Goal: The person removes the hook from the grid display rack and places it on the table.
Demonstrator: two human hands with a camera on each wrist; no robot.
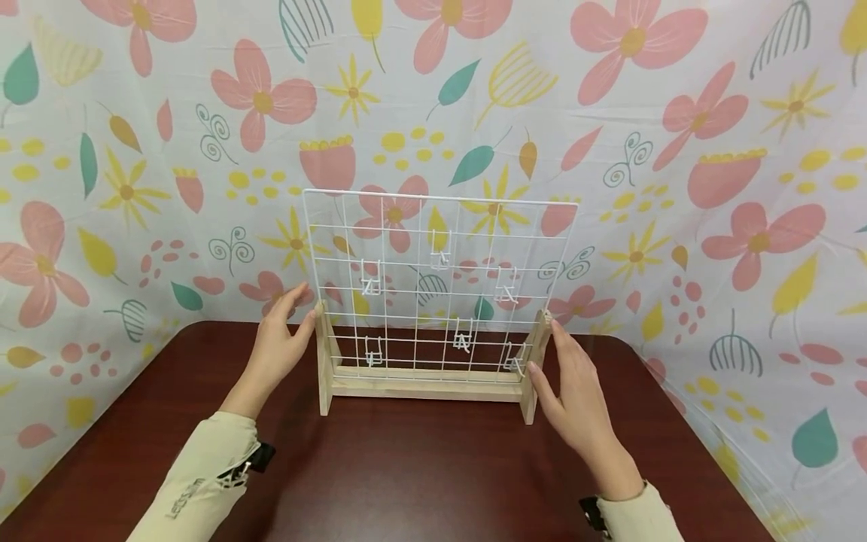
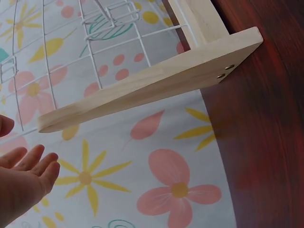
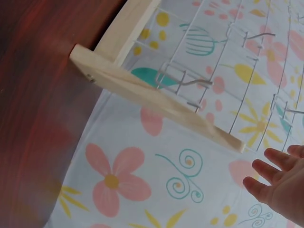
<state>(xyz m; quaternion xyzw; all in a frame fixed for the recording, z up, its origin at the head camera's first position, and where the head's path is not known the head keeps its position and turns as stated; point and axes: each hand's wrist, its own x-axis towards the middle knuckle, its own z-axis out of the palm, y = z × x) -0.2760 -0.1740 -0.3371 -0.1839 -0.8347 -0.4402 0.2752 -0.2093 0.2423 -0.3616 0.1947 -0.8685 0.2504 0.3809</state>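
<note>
A white wire grid panel [image 1: 440,197] stands upright in a pale wooden stand [image 1: 427,388] with a side post at each end. Several white wire hooks [image 1: 370,286] hang on the grid. Beside the left post [image 2: 142,90] is my left hand [image 1: 279,337], fingers loosely extended. The left wrist view shows a small space between those fingers [image 2: 35,164] and the post's tip. My right hand [image 1: 576,395] is near the right post [image 3: 156,102], its fingers spread and holding nothing. In the right wrist view its fingertips [image 3: 270,159] lie just past that post's end.
The stand rests on a dark reddish-brown table [image 1: 400,474]. Close behind the table hangs a white cloth [image 1: 183,158] printed with flowers and leaves, which also runs along both sides. Dark straps [image 1: 260,457] circle the wrists over pale sleeves.
</note>
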